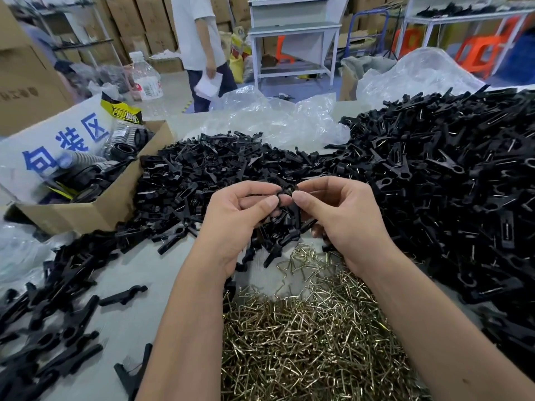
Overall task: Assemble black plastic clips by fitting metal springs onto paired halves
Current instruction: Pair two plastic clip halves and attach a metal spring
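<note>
Landmark: heap of metal springs (pixel 315 342), brass-coloured bent wire, piled on the grey table (pixel 139 322) directly below the two forearms.

Item 1. Clip halves (pixel 285 209), black plastic, a paired set held upright above the far edge of the spring heap. Left hand (pixel 231 224) pinches the upper end between thumb and curled fingers; right hand (pixel 341 215) pinches the same end from the opposite side, thumb tip touching the plastic. The two thumbs nearly meet. Whether a spring is already seated on the pair cannot be told; the fingers cover that part.

Item 2. Loose clip halves (pixel 202 180), black, a large mound beyond the spring heap, behind the hands.

Item 3. Assembled clips (pixel 451 183), black with a glint of wire showing in many, a bigger mound to the right of the spring heap.

Item 4. Scattered clip pieces (pixel 55 314), black, strewn to the left of the spring heap.

Item 5. Cardboard box (pixel 86 209), open, far left beyond the spring heap, holding black ribbed parts and a white sign with blue characters.

Item 6. Clear plastic bags (pixel 278 120), crumpled, behind the loose halves.

Item 7. Person in a white shirt (pixel 197 33), standing in the background, papers in hand.
</note>
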`<move>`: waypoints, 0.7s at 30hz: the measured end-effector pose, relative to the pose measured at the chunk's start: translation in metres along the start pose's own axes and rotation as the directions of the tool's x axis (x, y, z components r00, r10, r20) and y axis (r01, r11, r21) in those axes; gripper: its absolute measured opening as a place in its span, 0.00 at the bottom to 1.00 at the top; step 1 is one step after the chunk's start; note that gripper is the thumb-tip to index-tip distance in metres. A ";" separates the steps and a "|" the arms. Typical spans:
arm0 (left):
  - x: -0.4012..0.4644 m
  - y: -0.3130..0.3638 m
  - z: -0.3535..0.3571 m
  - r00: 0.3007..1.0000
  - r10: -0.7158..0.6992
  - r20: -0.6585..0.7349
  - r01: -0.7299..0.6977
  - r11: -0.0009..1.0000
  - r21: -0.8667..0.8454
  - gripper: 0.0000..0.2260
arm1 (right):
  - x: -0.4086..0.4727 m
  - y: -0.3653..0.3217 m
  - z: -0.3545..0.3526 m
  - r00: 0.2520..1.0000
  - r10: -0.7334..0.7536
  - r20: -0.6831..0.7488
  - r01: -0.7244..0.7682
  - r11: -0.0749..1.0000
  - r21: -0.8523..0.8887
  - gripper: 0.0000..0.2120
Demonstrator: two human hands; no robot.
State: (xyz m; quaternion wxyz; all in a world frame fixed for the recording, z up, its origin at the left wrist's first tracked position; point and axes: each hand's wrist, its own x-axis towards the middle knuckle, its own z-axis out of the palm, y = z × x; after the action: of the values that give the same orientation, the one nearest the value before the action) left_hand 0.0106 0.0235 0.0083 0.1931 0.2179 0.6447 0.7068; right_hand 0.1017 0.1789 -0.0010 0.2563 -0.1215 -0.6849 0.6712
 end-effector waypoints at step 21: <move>-0.002 0.003 0.001 0.993 -0.037 0.110 0.046 0.996 -0.082 0.19 | 0.000 -0.004 -0.004 0.997 -0.012 0.083 0.011 1.000 0.021 0.03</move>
State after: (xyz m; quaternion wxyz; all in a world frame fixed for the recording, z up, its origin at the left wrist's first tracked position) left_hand 0.0128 0.0228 0.0108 0.2514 0.2342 0.6074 0.7162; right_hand 0.1048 0.1821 0.0023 0.2328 -0.0870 -0.6886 0.6813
